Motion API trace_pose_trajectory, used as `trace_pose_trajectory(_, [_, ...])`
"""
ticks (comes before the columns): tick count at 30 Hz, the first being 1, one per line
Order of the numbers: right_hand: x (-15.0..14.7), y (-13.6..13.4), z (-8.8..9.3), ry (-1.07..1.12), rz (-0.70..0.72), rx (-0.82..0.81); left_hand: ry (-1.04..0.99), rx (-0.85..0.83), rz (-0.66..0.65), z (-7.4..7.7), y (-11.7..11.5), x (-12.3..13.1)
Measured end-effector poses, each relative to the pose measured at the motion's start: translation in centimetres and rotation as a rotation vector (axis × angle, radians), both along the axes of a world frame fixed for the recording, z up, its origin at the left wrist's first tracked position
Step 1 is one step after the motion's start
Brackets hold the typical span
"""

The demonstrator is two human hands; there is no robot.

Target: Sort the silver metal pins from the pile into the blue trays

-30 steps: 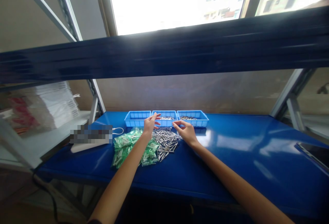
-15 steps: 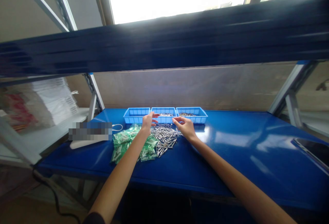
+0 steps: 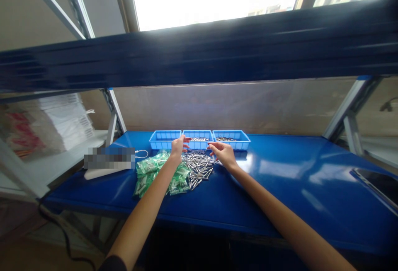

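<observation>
My left hand (image 3: 178,146) hangs over the left side of a heap of loose silver metal pins (image 3: 200,166), its fingers apart and pointing right. Nothing shows between them. Across the heap, my right hand (image 3: 224,154) has its fingers bent toward the left hand, with small gaps between them, and I see nothing held there. Under my left forearm lies a pile of green-tinted clear plastic bags (image 3: 149,175) with small parts inside. Just behind both hands stand three blue plastic bins: a left bin (image 3: 160,135), a middle bin (image 3: 195,133) and a right bin (image 3: 241,141). Metal pins lie in the middle and right ones.
A white flat object (image 3: 105,172), partly blurred out, lies on the blue table (image 3: 280,196) at the left, with a white loop beside it. A dark phone-like device (image 3: 377,186) rests at the right edge. Overhead runs a dark blue shelf beam (image 3: 199,55).
The fingers of my right hand are slightly more apart than before. My left hand has hardly moved, and the bins, pins and bags stay as they were.
</observation>
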State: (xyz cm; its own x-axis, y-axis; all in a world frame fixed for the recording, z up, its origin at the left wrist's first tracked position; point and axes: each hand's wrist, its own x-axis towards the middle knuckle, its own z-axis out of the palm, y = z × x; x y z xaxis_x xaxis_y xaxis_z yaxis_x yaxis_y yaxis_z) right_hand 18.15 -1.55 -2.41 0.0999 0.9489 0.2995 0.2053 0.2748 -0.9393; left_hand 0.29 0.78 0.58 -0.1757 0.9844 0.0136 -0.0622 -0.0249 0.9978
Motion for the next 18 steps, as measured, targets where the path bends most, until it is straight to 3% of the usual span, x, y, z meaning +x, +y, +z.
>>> trace_pose_trajectory(9, [0.06, 0.45, -0.26, -0.033, -0.043, 0.055, 0.017, -0.004, -0.003, -0.02, 0.08, -0.07])
trace_pose_trajectory(18, [0.06, 0.12, 0.03, 0.027, 0.010, 0.022, -0.039, -0.006, 0.042, -0.03, 0.32, -0.25])
